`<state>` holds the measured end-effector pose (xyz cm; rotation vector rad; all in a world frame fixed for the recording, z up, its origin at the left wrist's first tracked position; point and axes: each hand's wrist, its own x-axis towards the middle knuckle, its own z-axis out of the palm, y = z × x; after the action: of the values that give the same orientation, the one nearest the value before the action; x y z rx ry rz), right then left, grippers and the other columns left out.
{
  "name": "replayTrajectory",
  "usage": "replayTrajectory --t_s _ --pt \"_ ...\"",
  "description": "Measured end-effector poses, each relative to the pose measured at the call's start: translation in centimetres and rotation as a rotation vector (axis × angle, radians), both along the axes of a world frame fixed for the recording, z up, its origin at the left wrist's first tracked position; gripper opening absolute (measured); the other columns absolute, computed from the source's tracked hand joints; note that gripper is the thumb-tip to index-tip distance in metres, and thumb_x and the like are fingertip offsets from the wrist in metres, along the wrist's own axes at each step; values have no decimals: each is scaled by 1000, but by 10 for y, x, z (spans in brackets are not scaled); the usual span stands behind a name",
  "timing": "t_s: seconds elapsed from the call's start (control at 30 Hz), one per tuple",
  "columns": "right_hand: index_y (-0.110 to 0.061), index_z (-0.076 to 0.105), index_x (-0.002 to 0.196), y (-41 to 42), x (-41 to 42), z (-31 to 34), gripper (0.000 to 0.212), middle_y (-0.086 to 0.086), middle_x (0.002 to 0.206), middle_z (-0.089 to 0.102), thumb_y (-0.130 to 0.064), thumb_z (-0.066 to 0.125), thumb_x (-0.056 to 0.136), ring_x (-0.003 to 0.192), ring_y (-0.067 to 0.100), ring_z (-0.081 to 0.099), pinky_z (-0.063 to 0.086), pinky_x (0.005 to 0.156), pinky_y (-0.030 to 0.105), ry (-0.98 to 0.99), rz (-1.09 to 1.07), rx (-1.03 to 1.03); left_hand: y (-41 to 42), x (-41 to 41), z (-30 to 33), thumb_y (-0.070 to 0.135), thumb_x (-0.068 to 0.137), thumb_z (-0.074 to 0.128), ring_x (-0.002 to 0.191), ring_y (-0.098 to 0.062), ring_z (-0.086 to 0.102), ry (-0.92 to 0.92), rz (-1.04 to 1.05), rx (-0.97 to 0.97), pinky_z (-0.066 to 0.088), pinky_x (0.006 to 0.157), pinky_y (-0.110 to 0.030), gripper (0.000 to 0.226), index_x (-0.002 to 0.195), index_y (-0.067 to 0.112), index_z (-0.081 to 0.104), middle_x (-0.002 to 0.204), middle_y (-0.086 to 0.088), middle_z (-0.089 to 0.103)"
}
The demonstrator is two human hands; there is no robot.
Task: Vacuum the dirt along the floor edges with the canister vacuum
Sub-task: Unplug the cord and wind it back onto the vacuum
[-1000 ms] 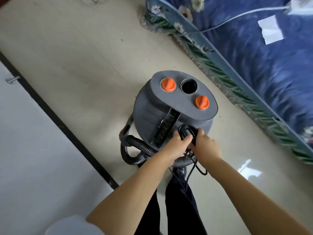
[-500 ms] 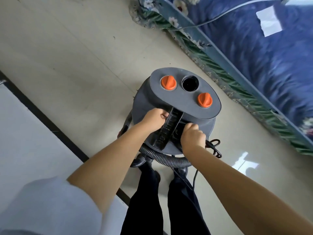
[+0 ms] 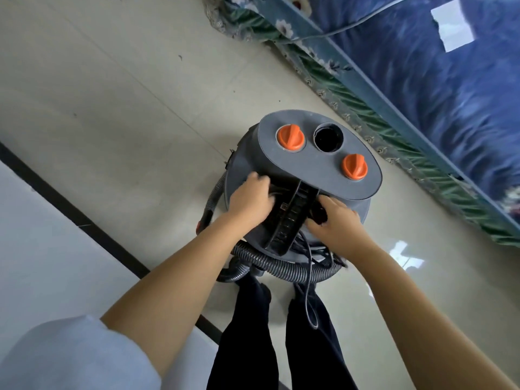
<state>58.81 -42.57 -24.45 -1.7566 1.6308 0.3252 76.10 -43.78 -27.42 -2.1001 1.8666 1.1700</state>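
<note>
Hands curled on canister vacuum (image 3: 284,192): left hand (image 3: 250,199), right hand (image 3: 334,223) flanking handle (image 3: 292,215); grip uncertain, no writing legible.

The grey canister vacuum (image 3: 304,187) stands upright on the floor. Its oval top panel carries two orange knobs (image 3: 291,137) flanking an open round port (image 3: 328,137). A black ribbed handle (image 3: 292,218) spans the lid. The grey corrugated hose (image 3: 281,267) loops around the base; a black power cord (image 3: 311,294) hangs beside it.

Matt grey plastic vacuum (image 3: 281,164) w/ ribbed hose (image 3: 281,267), glossy tile floor (image 3: 126,94), cloth bedspread (image 3: 436,94).
</note>
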Motion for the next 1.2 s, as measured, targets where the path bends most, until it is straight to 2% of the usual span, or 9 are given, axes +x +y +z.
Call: replayTrajectory --t_s 0.2,0.3,0.4,0.53,0.63,0.8,0.9,1.07,1.2 --pt "-6 57 122 22 -30 8 38 11 122 57 -19 65 88 119 29 50 34 97 26 -149 -421 -312 2 30 -2 26 95 49 99 -32 55 -82 94 -121 40 69 -38 25 112 8 50 116 -10 47" --pt "-16 24 149 12 -44 3 72 14 143 36 -22 64 89 129 26 38 28 103 27 -200 -517 -204 7 44 -5 27 95 49 103 -28 52 -184 38 -223 35 65 -34 25 113 10 51 114 -8 50" --pt "-30 -4 151 2 -32 -12 89 16 143 33 -28 61 91 102 24 55 37 91 26 -226 -395 57 13 61 -4 24 90 58 102 -33 54 -174 29 -318 40 72 -38 32 117 7 55 109 -13 55" --pt "-36 -10 147 7 -11 -24 95 24 144 29 -33 64 87 123 40 46 38 105 40 -245 -407 22 42 50 5 33 88 50 99 -32 54 -70 90 -649 45 81 -41 41 118 6 50 107 -15 59" --pt "-36 -10 146 6 1 -26 95 24 144 28 -33 64 87 127 39 43 36 107 43 -270 -396 5 70 20 5 50 92 38 104 -25 51 31 101 -567 46 87 -36 52 123 8 43 111 -14 58" --pt "-31 -10 147 -15 22 -30 94 21 151 19 -33 63 88 132 38 38 34 109 40 -288 -324 -13 59 37 -18 49 99 14 83 -24 63 -134 126 -536 51 73 -31 57 121 5 43 97 -9 63" --pt "-23 -11 150 -35 42 -31 96 20 154 12 -34 61 88 136 37 35 32 109 38 -298 -309 -21 42 53 -26 45 98 22 79 -23 62 -208 116 -605 43 75 -30 52 123 4 42 92 -8 64" --pt "-16 -10 151 -78 89 -28 93 22 155 6 -33 59 91 142 34 21 22 109 29 -284 -261 -22 1 99 -26 39 88 37 78 -25 63 -210 103 -641 48 72 -33 52 125 3 39 88 -8 62" --pt "-15 -12 151 -122 128 -31 95 31 150 14 -42 56 90 139 40 24 24 111 37 -224 -206 -9 -41 140 -22 31 83 44 81 -30 63 -177 87 -549 53 74 -38 61 132 -5 40 89 -13 60"
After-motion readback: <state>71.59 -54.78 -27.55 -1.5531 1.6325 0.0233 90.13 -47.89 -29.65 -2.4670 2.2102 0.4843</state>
